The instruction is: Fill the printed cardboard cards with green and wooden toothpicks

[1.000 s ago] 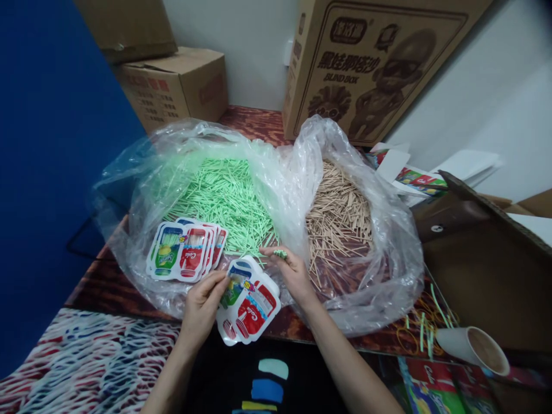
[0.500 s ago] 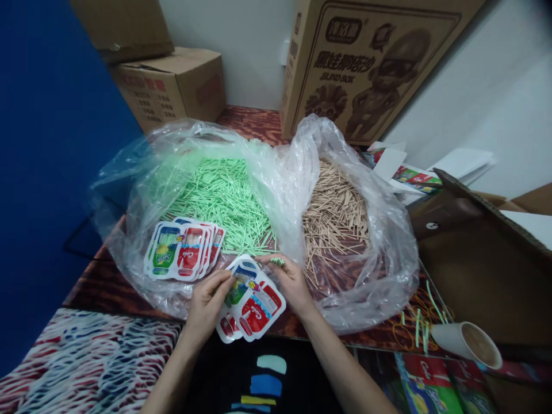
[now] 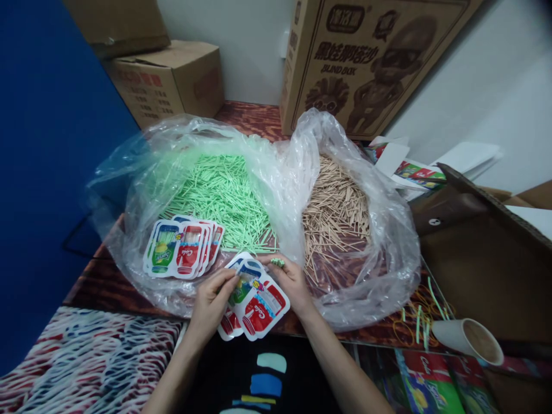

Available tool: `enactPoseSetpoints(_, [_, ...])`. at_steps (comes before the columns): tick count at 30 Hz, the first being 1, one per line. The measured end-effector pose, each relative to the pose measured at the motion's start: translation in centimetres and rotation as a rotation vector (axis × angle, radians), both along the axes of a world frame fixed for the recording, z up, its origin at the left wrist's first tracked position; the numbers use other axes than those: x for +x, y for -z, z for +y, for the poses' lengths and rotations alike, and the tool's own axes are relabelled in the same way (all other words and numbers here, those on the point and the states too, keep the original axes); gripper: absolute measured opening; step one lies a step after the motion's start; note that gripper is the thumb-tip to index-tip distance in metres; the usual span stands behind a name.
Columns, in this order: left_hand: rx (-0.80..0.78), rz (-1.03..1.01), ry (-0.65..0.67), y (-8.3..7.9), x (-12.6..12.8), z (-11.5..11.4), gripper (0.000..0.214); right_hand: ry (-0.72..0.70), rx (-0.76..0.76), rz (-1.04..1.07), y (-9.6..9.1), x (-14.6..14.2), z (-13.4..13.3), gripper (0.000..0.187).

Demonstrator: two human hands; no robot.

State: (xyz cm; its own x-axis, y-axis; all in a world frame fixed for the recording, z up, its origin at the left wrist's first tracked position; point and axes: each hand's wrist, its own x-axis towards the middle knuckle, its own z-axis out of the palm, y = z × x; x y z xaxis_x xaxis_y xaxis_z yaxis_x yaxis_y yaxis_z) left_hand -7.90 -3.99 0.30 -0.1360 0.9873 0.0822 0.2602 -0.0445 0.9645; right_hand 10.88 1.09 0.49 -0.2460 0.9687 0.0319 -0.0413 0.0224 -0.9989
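Observation:
My left hand [image 3: 209, 302] is closed, thumb and fingers pinching a few overlapping drink-shaped packets [image 3: 264, 313] printed with green Sprite and red Cola designs. On their far side, my right hand [image 3: 294, 286] is closed around a small bundle of green sticks [image 3: 277, 262], whose ends poke out above the fingers. Its fingertips meet the packets' upper edge, partly hidden behind them. Just beyond lies a loose heap of thin green sticks [image 3: 219, 192] on clear plastic. To its left front rests a stack of similar packets [image 3: 186, 250], sticks showing through their windows.
Brown sticks [image 3: 334, 201] fill another clear plastic bag [image 3: 388, 253] on the right. A tipped paper cup [image 3: 466, 340], rubber bands [image 3: 405, 330] and an open carton [image 3: 478, 270] are at the right edge. Cardboard boxes [image 3: 198, 77] stand behind; striped fabric [image 3: 90, 362] lies front left.
The packets and my left hand have shifted slightly to the right. My right hand keeps the green sticks in about the same place.

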Motion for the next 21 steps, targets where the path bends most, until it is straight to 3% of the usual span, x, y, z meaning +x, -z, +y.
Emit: enactPoseSetpoints(21, [0.033,-0.037,0.098,-0.5,1.1,-0.1,0.014,0.0,0.014,-0.016,-0.3,0.5,-0.3,0.017])
